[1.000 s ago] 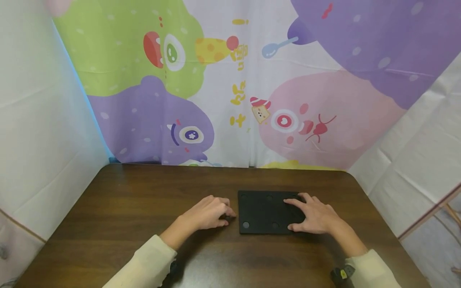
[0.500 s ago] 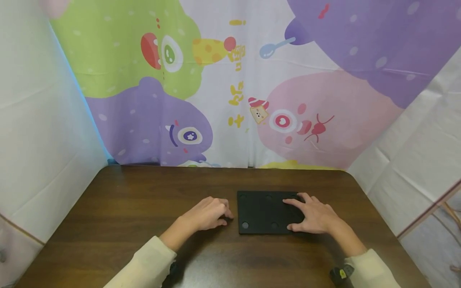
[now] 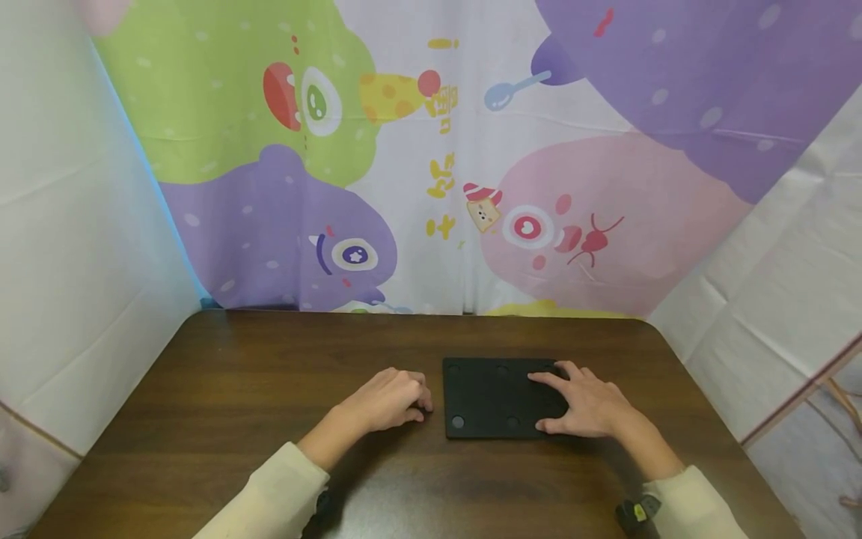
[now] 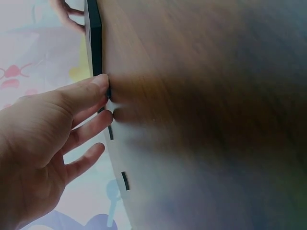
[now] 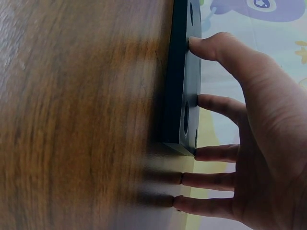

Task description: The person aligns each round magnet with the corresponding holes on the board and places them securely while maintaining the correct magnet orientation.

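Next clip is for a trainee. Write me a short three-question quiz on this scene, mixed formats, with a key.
1. In the head view, where is the left hand? A) on top of the black board; B) beyond its far edge; C) to its left.
2. True or false: the right hand touches the board.
3. Fill in: the board lies on a brown ____.

Key: 1. C; 2. True; 3. table.
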### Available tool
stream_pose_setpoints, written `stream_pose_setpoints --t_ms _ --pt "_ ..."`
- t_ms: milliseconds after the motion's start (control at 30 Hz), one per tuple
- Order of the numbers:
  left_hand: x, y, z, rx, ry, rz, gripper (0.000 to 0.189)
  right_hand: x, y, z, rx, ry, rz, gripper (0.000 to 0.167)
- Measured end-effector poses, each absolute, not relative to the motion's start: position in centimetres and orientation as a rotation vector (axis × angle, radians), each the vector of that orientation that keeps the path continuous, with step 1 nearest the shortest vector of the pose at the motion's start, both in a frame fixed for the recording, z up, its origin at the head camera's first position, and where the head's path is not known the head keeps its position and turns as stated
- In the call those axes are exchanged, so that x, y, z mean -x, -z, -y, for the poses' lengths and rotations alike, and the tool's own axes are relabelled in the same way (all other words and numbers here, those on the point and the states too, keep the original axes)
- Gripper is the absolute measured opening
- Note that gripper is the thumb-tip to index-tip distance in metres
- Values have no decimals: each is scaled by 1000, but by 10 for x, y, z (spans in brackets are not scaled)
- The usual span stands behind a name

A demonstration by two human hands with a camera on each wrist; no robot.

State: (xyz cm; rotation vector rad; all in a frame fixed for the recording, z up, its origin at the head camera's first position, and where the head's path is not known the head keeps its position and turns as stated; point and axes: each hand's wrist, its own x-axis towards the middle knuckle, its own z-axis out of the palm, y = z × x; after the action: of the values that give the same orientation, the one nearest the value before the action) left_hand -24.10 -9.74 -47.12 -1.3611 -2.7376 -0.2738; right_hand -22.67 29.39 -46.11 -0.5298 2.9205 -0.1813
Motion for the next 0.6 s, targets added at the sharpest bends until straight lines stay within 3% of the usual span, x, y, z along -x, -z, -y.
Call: stream_pose_setpoints --t_ms 600 --pt "242 472 98 1363 225 2708 8 229 464 -295 532 178 -2917 90"
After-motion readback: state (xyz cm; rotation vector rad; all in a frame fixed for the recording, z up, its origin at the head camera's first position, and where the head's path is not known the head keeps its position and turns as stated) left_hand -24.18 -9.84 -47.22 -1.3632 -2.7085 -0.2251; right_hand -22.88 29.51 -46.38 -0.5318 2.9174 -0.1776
